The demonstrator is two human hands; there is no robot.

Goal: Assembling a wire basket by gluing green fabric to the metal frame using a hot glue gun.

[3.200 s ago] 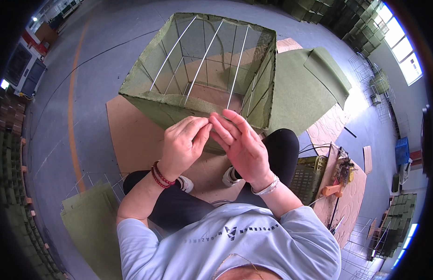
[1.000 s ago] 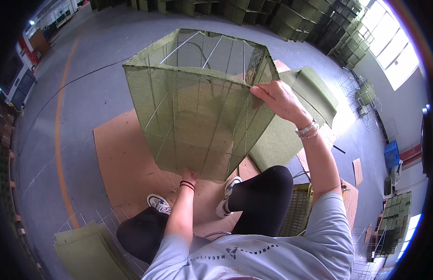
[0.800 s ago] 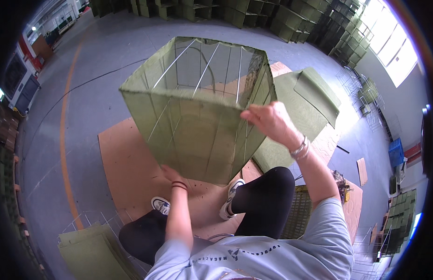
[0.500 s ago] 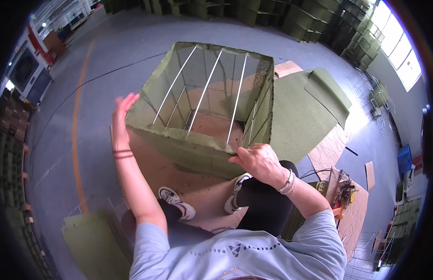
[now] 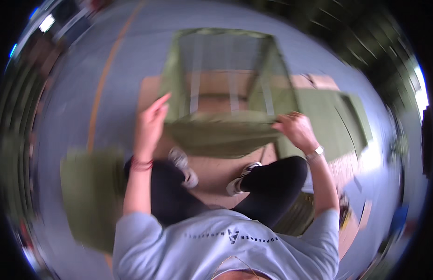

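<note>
The picture is smeared by motion. A large box-shaped wire frame covered in olive green mesh fabric (image 5: 225,93) stands open-topped in front of me on a brown cardboard sheet (image 5: 216,168). My left hand (image 5: 152,122) rests on the near left corner of the frame, fingers apart and stretched up along its edge. My right hand (image 5: 295,129) grips the near right corner of the green fabric rim. A red band is on my left wrist, a pale bracelet on my right. My knees and shoes sit just below the frame.
Flat olive green fabric pieces lie to the right (image 5: 333,121) and at my lower left (image 5: 88,191). A green wire crate (image 5: 298,217) sits by my right leg. The grey floor carries an orange line (image 5: 102,88). Stacks stand along the far edge, blurred.
The frame was lifted and turned, then set down with its open top up. My left hand came from raised in the air onto the near left corner; my view swung quickly.
</note>
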